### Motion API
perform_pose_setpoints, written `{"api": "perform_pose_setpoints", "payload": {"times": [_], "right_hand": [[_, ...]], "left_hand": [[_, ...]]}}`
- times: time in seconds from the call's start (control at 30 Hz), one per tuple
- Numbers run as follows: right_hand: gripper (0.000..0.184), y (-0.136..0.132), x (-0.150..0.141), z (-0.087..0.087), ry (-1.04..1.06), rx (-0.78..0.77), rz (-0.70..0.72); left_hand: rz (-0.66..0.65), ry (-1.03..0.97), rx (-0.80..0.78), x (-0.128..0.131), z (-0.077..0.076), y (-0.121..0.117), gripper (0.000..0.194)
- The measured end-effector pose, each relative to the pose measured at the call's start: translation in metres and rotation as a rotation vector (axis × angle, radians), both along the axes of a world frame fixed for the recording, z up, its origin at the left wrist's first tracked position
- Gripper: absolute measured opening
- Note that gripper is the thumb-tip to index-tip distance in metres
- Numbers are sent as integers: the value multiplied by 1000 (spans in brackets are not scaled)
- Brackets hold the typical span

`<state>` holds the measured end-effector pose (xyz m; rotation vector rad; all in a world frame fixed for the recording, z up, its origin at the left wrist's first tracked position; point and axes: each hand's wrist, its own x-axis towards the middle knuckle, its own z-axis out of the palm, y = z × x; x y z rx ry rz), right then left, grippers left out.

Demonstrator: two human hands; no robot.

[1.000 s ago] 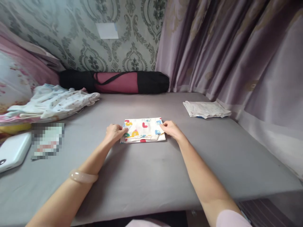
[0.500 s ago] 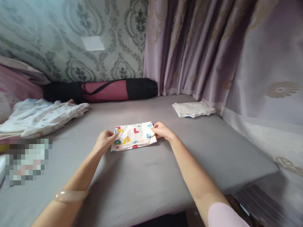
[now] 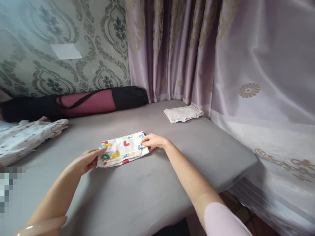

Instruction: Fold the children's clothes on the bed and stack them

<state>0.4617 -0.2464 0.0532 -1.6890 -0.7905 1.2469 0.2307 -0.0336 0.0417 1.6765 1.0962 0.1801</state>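
Note:
A folded white cloth (image 3: 123,149) with red, yellow, green and blue printed shapes lies in front of me over the grey bed sheet (image 3: 147,193). My left hand (image 3: 90,159) pinches its left end, thumb on top and fingers underneath. At the opposite end, my right hand (image 3: 154,141) grips the right edge between thumb and fingers. The cloth is a flat, long rectangle, with folded layers showing along its near edge. Whether it rests fully on the sheet or is slightly raised, I cannot tell.
A flat stack of folded whitish cloths (image 3: 183,113) lies near the bed's far right corner. Spotted white clothes (image 3: 29,137) are heaped at the left. A black and maroon long bag (image 3: 91,102) runs along the wall. Purple curtains (image 3: 172,49) hang behind and to the right.
The view has swung to the right, so everything appears further left. Both hands still hold the cloth; my left hand now reaches further under its end, and the cloth looks more slanted.

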Motion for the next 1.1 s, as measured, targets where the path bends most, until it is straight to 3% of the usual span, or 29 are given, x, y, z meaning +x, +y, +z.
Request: {"api": "perform_pose_setpoints", "payload": {"times": [0.13,0.33,0.43,0.57,0.7,0.9,1.1], "right_hand": [[15,-3,0,-6,32,37,0],[21,-17,10,-10,40,78,-25],[21,-32,29,0,-1,63,-53],[16,-63,73,22,-79,44,-184],[15,-98,131,43,-242,21,-341],[19,-133,219,60,-689,-120,-587],[25,-141,288,49,-912,-204,-708]], "left_hand": [[-2,-65,-179,2,13,0,45],[-304,-236,-246,18,35,-3,38],[-345,-245,-207,43,53,-17,38],[-304,-224,-149,97,73,-43,38],[-351,-310,-207,167,79,-71,34],[-410,-448,-283,278,72,-115,24],[-298,-470,-310,354,52,-147,23]]}}
